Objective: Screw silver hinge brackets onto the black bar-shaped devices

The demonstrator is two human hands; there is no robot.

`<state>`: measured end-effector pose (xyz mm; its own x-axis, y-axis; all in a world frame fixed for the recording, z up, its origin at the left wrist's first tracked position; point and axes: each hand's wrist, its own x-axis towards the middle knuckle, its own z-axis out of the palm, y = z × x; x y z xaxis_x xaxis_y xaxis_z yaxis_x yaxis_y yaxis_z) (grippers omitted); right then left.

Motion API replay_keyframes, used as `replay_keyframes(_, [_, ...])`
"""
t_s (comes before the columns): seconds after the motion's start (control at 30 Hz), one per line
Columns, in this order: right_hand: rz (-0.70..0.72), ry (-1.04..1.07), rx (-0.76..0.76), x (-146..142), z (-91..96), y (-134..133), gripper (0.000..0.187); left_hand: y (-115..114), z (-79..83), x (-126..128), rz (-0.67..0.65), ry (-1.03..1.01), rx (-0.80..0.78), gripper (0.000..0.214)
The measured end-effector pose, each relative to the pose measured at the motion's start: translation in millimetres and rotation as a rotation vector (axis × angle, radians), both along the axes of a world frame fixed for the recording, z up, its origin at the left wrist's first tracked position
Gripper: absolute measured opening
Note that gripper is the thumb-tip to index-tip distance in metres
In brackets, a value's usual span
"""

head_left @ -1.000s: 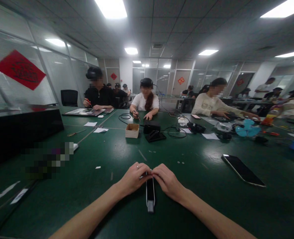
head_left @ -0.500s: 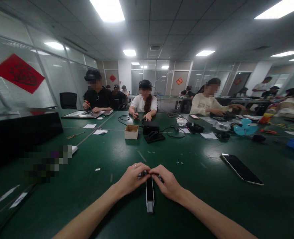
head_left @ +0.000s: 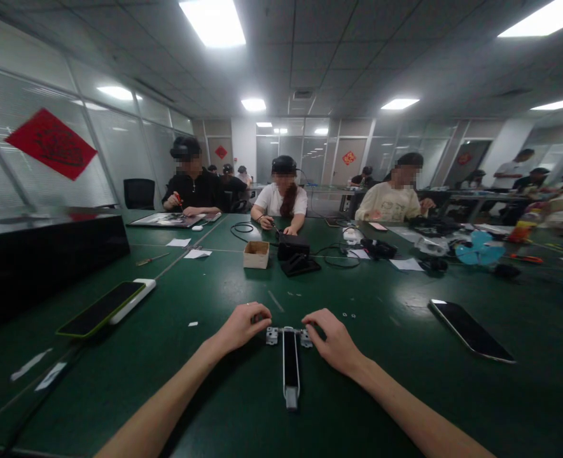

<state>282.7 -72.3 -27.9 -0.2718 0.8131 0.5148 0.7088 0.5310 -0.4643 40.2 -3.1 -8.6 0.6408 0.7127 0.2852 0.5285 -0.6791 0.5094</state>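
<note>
In front of me on the green table lies a T-shaped device (head_left: 291, 362): a long black bar in a pale frame, with a silver block at its near end. Its far end carries a small metal bracket on each side. My left hand (head_left: 243, 327) is beside the left bracket (head_left: 271, 336), thumb and fingers apart with nothing between them. At the right bracket (head_left: 306, 338), my right hand (head_left: 331, 340) has its fingers spread and curved; its thumb partly covers the bracket's outer edge. Whether that thumb touches the metal I cannot tell.
A phone (head_left: 472, 331) lies to the right, another phone (head_left: 102, 310) on a white block (head_left: 133, 300) to the left. Ahead are an open cardboard box (head_left: 256, 255), a black device (head_left: 294, 247), cables and a blue fan (head_left: 480, 249). Co-workers sit across the table.
My hands were together over the device's far end; they have moved apart to either side, uncovering both brackets. The co-worker at right has leaned back and lifted a hand.
</note>
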Motion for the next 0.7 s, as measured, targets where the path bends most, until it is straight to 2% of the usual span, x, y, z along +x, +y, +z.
replay_keyframes(0.13, [-0.076, -0.066, -0.105, 5.0, -2.3, 2.4, 0.014, -0.6, 0.9, 1.0, -0.003, 0.027, -0.099, 0.012])
replay_keyframes(0.3, [-0.065, -0.121, -0.207, -0.4, 1.4, -1.7, 0.015, -7.1, 2.3, 6.5, -0.026, 0.049, -0.156, 0.013])
replay_keyframes(0.7, [-0.063, -0.131, -0.243, -5.4, 8.0, -2.0, 0.015, -2.9, -11.3, 8.4, -0.008, -0.013, -0.210, 0.020])
